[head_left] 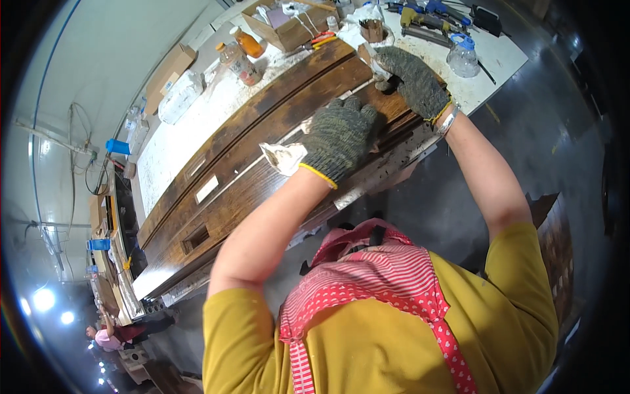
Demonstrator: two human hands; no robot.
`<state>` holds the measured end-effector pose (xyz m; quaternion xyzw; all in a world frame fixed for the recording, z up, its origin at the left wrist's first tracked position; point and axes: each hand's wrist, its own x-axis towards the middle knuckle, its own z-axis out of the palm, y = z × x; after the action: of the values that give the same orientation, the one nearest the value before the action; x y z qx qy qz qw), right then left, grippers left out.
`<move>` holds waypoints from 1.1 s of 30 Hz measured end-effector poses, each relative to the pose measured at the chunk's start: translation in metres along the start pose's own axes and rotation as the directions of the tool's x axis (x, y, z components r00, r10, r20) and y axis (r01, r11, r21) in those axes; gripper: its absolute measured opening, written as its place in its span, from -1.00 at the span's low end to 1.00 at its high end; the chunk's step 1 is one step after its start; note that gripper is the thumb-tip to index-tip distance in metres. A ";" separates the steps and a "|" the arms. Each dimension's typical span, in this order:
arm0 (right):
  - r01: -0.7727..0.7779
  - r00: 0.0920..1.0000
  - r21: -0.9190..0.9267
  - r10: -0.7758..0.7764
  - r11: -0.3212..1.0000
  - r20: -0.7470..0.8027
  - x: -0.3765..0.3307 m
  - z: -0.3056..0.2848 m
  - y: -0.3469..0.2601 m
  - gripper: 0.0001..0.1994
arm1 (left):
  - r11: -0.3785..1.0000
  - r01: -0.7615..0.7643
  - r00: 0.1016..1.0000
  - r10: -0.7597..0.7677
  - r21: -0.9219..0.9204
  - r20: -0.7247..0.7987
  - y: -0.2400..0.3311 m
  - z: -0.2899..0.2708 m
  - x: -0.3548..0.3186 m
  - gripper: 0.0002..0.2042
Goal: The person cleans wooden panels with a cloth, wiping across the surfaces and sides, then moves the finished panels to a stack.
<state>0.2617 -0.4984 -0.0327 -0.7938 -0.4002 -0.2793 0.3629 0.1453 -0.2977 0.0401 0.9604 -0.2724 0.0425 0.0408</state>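
A long dark brown wooden panel (262,148) with grooves and cut-out slots lies across the white table. My left hand (338,138), in a grey knit glove with a yellow cuff, rests on the panel with fingers stretched out. From under its palm sticks a crumpled whitish sheet or rag (283,157), stained dark. Near the panel's far right end, my right hand (417,82), gloved the same way, has its fingers curled around a whitish piece of rag or paper (376,65). The fingertips of that hand are partly hidden.
Behind the panel stand an orange bottle (247,42), a clear bottle (238,64) and a cardboard box (289,27). At the far right are a brown-stained cup (372,29), a nail gun (425,25) and a blue-lidded jar (463,56). Another person (108,335) is far left.
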 end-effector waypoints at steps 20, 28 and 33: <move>-0.484 0.875 0.495 0.420 0.722 0.243 -0.035 -0.020 0.052 -0.55 | 0.959 -0.164 0.936 0.078 -0.229 -0.342 -0.115 -0.062 -0.095 -0.59; -0.484 0.768 0.859 0.552 0.169 0.324 -0.052 -0.105 0.136 -0.55 | 0.843 0.348 0.920 -0.392 -0.410 -0.025 -0.195 0.005 0.004 -0.60; -0.442 0.884 0.886 0.236 0.140 0.403 -0.064 -0.171 0.208 -0.54 | 0.912 0.302 0.950 -0.313 -0.279 0.003 -0.225 0.032 0.014 -0.41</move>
<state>0.3761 -0.7494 -0.0535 -0.4859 -0.3232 0.1850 0.7907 0.2775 -0.1170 -0.0023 0.9750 -0.1203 0.0172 0.1860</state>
